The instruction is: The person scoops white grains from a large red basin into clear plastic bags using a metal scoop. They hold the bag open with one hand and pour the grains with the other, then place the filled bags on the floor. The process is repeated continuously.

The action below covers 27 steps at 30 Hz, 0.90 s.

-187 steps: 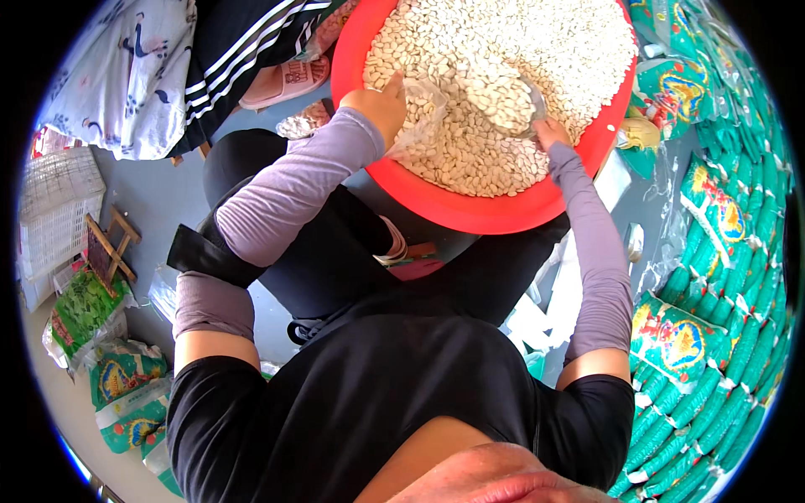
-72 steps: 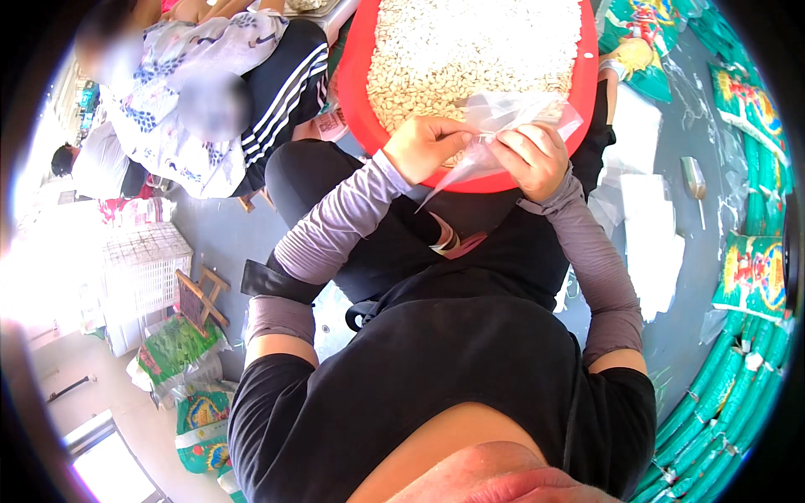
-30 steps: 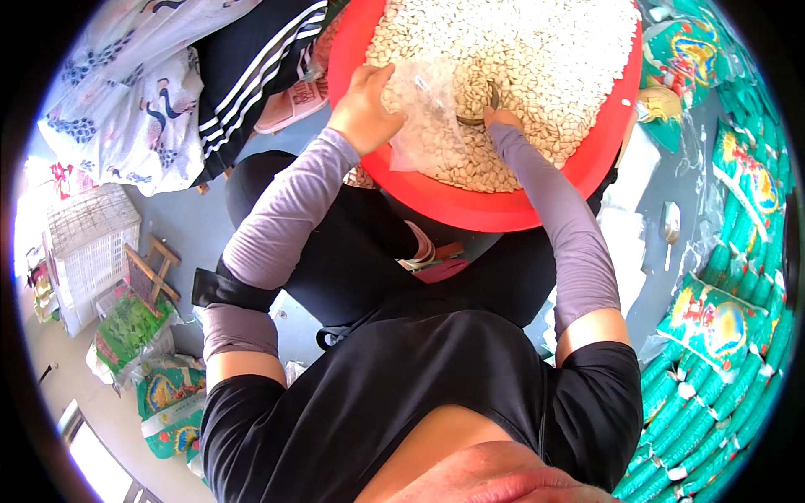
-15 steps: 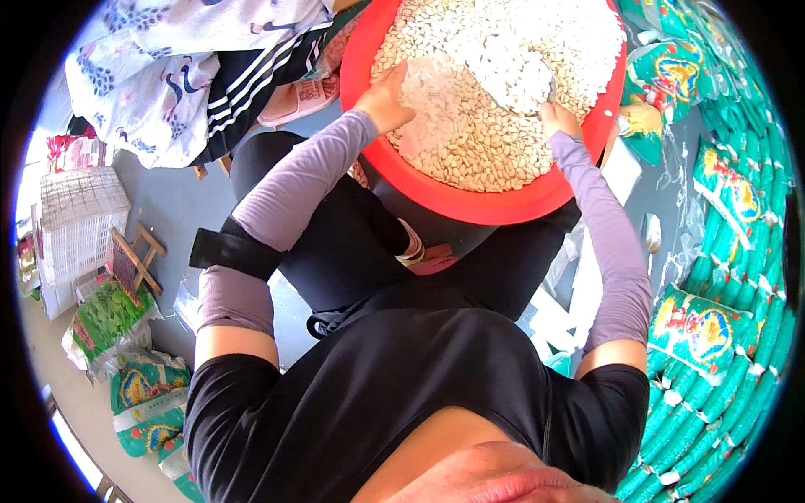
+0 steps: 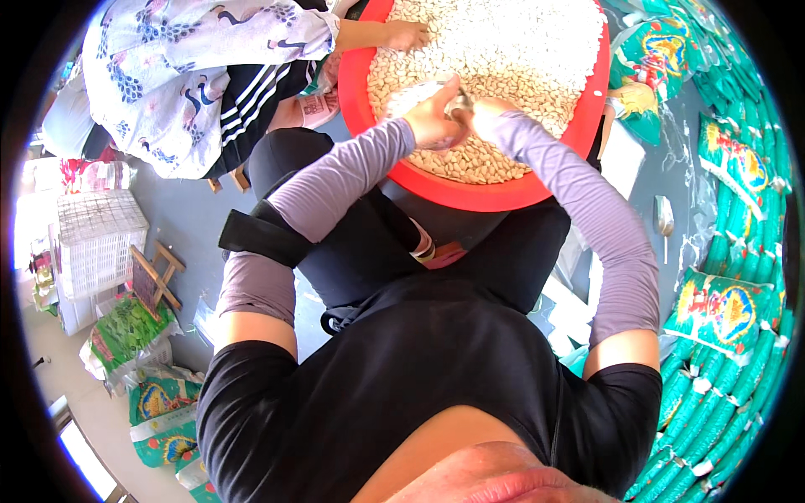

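A wide red tub (image 5: pixel 495 199) in front of me is heaped with pale, flat seeds (image 5: pixel 537 92) that look like pumpkin seeds. Over its near left part, my left hand (image 5: pixel 436 124) is closed round a clear plastic bag (image 5: pixel 408 98), which has pale seeds in it. Right beside it, my right hand (image 5: pixel 489 117) grips a metal scoop (image 5: pixel 460 102) at the bag's mouth. Most of the scoop is hidden by the bag and my fingers. Both hands meet just above the seeds.
A co-worker's hand (image 5: pixel 407 35) reaches over the tub's far left. Green printed packages (image 5: pixel 721 314) are stacked along the right. A white basket (image 5: pixel 101 243), a small wooden stool (image 5: pixel 157 277) and more green bags (image 5: pixel 159 415) stand at the left.
My right hand has brought the seed-filled scoop leftward to the bag in my left hand. The bag now holds seeds. A co-worker's hand has come in over the tub.
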### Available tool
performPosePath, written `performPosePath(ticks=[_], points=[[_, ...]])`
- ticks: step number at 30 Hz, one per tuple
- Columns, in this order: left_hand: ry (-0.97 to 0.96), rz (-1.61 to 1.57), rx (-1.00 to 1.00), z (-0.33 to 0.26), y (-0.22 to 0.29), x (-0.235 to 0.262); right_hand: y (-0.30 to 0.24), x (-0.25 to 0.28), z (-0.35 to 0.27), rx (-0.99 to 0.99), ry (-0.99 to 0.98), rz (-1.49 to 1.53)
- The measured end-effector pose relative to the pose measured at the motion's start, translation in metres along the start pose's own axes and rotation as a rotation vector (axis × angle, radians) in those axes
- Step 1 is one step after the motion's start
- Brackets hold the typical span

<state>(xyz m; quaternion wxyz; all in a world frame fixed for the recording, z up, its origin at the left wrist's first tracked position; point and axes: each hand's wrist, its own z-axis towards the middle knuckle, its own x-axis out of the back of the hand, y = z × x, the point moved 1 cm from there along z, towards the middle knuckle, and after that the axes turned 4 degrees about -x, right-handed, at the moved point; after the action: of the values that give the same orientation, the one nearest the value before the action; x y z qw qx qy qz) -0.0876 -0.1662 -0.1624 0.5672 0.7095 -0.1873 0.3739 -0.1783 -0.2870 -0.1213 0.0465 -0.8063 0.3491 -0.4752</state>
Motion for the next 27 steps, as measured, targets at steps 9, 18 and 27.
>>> performPosePath(ticks=[9, 18, 27], points=[[0.298, -0.988, 0.286, -0.02, -0.055, 0.009, 0.052, 0.0, -0.004, 0.179, 0.704, -0.551], [0.268, -0.533, 0.162, -0.012, -0.072, 0.009, 0.217, -0.005, 0.081, -0.236, -0.022, -0.564], [0.327, -0.666, 0.164, -0.002, -0.094, 0.02, 0.187, -0.108, 0.163, -0.011, -0.177, -0.222]])
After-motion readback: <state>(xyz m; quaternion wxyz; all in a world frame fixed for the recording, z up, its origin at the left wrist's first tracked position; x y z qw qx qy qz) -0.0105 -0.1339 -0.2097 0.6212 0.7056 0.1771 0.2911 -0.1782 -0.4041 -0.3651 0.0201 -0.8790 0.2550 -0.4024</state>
